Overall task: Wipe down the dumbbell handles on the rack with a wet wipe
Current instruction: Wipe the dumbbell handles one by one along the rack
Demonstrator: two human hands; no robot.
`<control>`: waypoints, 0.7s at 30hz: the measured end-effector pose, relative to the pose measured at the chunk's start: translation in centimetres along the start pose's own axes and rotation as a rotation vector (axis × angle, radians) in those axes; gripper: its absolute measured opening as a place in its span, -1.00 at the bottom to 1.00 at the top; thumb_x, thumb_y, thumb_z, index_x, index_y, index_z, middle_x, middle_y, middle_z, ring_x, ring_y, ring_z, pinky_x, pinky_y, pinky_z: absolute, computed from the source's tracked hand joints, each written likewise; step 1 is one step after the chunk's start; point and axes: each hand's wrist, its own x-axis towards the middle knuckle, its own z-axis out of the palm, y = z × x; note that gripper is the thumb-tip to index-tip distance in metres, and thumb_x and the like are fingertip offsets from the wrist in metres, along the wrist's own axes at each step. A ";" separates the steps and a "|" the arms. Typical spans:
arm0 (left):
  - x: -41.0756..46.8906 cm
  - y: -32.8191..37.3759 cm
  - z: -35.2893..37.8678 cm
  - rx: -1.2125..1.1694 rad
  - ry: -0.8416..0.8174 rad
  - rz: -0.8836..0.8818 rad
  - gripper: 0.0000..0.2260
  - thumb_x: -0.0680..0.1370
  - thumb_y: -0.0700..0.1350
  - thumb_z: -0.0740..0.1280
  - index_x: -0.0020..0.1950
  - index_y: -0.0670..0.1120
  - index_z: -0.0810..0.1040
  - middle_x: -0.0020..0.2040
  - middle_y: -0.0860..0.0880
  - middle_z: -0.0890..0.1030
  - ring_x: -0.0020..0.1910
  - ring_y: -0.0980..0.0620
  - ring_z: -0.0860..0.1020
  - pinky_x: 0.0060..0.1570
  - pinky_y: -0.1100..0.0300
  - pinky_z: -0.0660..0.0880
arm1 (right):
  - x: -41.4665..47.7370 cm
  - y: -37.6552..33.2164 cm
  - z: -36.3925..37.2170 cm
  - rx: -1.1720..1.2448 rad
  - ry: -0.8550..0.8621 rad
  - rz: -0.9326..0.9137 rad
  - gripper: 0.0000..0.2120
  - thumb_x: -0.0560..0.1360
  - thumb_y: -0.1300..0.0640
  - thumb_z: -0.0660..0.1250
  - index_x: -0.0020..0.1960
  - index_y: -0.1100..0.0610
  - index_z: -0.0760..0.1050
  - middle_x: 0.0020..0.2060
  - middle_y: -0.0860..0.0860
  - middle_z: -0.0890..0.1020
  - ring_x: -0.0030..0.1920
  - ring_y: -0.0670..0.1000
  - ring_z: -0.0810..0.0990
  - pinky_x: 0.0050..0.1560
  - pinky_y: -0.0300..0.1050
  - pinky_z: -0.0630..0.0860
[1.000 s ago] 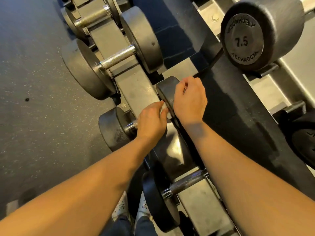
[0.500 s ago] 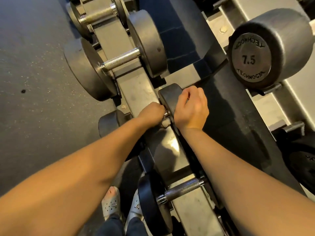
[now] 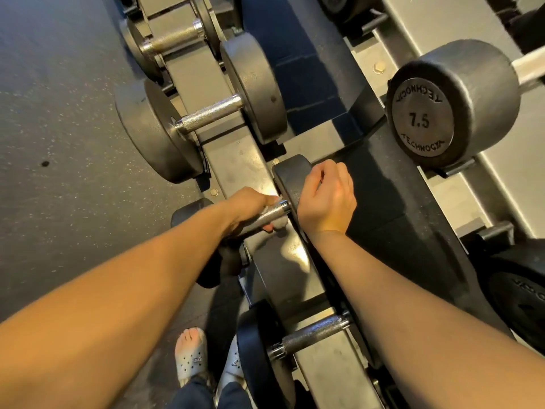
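A dumbbell lies across the metal rack (image 3: 236, 163) in the middle of the view, its knurled steel handle (image 3: 269, 214) partly showing. My left hand (image 3: 250, 208) is wrapped around that handle with a pale wet wipe (image 3: 280, 222) pressed under its fingers. My right hand (image 3: 327, 196) rests closed on the far black head (image 3: 287, 175) of the same dumbbell, gripping its edge. The near head (image 3: 218, 270) is mostly hidden under my left forearm.
More dumbbells sit on the same rack: a larger one beyond (image 3: 212, 115), another further back (image 3: 174, 39), and one nearer to me (image 3: 312, 335). A 7.5 dumbbell (image 3: 421, 119) sits on the upper tier at right. Speckled dark floor (image 3: 59, 143) lies left; my sandalled feet (image 3: 191, 355) are below.
My left hand slid back along the handle toward the near head, uncovering the far end of the steel bar. The right hand stayed on the far head. The camera view shifted slightly.
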 end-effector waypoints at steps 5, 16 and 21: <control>-0.7 -0.1 0.5 0.222 0.196 0.055 -0.78 0.61 -0.10 0.32 -0.01 -0.20 0.70 -0.23 -0.13 0.68 -0.33 -0.05 0.61 -0.32 0.19 0.49 | 0.0 0.0 0.1 -0.002 0.007 0.006 -0.64 0.61 -0.04 -0.01 -0.07 0.11 0.49 -0.16 0.02 0.48 -0.16 0.02 0.47 -0.25 0.08 0.50; -2.9 -3.1 2.2 0.953 0.539 0.978 -0.80 0.64 -0.08 0.32 -0.09 -0.11 0.67 -0.19 -0.05 0.63 -0.12 -0.09 0.56 -0.11 0.04 0.49 | -0.1 0.1 0.3 -0.002 0.028 0.009 -0.61 0.60 -0.06 -0.02 -0.09 0.12 0.49 -0.16 0.03 0.50 -0.16 0.03 0.48 -0.25 0.04 0.49; -4.8 -3.5 -1.7 1.289 0.443 0.818 -0.91 0.57 -0.06 0.40 0.03 -0.05 0.62 -0.12 -0.02 0.60 -0.11 -0.02 0.54 -0.08 0.06 0.55 | -0.1 -0.2 -0.2 -0.016 0.000 0.023 -0.59 0.59 -0.09 -0.05 -0.08 0.10 0.48 -0.16 0.01 0.49 -0.16 0.00 0.49 -0.23 -0.01 0.52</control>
